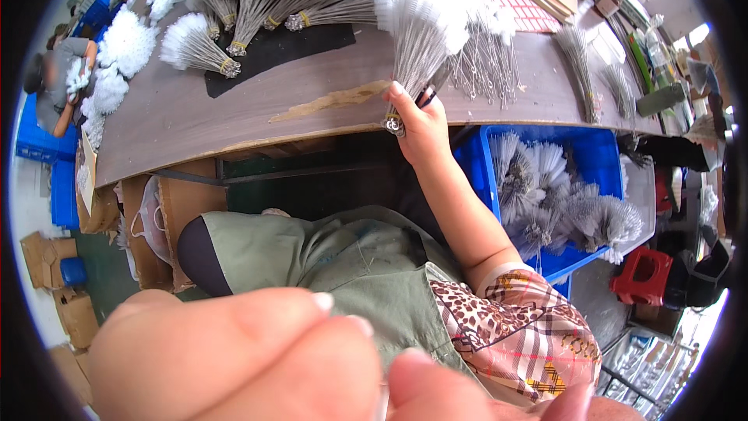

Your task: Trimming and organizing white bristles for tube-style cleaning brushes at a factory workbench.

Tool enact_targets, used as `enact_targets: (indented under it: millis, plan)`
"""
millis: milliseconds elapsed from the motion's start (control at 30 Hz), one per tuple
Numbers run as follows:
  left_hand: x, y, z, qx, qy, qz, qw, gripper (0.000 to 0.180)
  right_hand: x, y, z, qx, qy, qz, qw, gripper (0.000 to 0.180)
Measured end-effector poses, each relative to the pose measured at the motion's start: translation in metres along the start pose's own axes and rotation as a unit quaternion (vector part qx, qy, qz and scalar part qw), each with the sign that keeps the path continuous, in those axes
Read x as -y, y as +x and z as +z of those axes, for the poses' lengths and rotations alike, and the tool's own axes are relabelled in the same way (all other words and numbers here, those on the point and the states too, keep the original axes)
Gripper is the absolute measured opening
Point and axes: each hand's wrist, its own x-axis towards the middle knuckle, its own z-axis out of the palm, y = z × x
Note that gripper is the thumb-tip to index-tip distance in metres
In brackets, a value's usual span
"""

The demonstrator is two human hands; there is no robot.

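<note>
My right hand (423, 126) is closed around the wire handles of a bundle of tube brushes (425, 39), white bristles up, at the table's near edge. A yellow band ties the handles near their looped ends. A dark-handled tool (425, 98) pokes out by the same hand; its kind is mostly hidden. My left hand (249, 351) looms large and out of focus at the lower edge, close to the camera, with its fingers curled in. Whatever it may hold is hidden. Loose tube brushes (487, 54) lie just right of the held bundle.
Several tied brush bundles (257, 8) rest at the back of the brown table (171, 121), partly on a black mat (288, 54). More brushes fill a blue bin (557, 136) below the table's right side. A red stool (645, 277) stands beyond it. Another person (66, 70) sits far left.
</note>
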Motion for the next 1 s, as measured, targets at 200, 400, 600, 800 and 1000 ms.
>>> enact_targets:
  millis: [200,400,600,800,1000]
  plan:
    - [0.009,-0.009,0.000,-0.040,0.018,0.022,0.999,0.016,-0.002,0.000,-0.012,-0.013,0.001,-0.009,1.000,0.015]
    - [0.026,-0.011,0.028,-0.252,-0.026,0.081,0.964,0.005,-0.003,-0.001,-0.010,-0.012,-0.046,-0.029,0.998,0.020]
    - [0.033,-0.040,0.003,-0.071,-0.137,0.156,0.976,0.039,-0.003,-0.001,-0.004,-0.018,-0.067,-0.026,0.997,0.018]
    - [0.043,-0.040,-0.021,0.037,-0.269,0.111,0.956,0.038,-0.006,-0.001,-0.005,-0.016,-0.091,-0.038,0.995,0.017]
    - [0.101,-0.085,0.031,-0.092,-0.334,0.135,0.928,0.026,-0.007,0.000,0.001,-0.010,-0.094,-0.035,0.995,0.019]
